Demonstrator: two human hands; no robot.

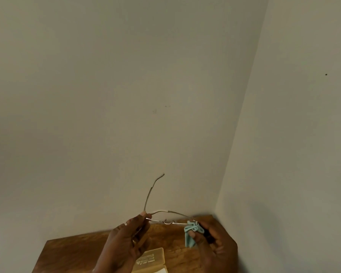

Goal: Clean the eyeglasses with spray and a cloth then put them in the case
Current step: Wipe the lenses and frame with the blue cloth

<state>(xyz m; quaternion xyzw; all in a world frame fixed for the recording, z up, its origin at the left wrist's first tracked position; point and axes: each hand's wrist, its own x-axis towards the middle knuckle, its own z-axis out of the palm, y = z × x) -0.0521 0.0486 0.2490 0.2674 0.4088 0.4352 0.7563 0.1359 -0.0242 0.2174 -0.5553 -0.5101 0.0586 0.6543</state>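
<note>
Thin metal-framed eyeglasses are held up in front of the wall, one temple arm pointing upward. My left hand pinches the left end of the frame. My right hand holds a light teal cloth pressed around the right lens, which the cloth hides. Below the hands, a beige glasses case lies open on the wooden table, partly covered by my left hand. No spray bottle is in view.
The table stands in a corner where two pale walls meet, right behind and to the right of the hands. Only the table's far part shows at the frame's bottom edge.
</note>
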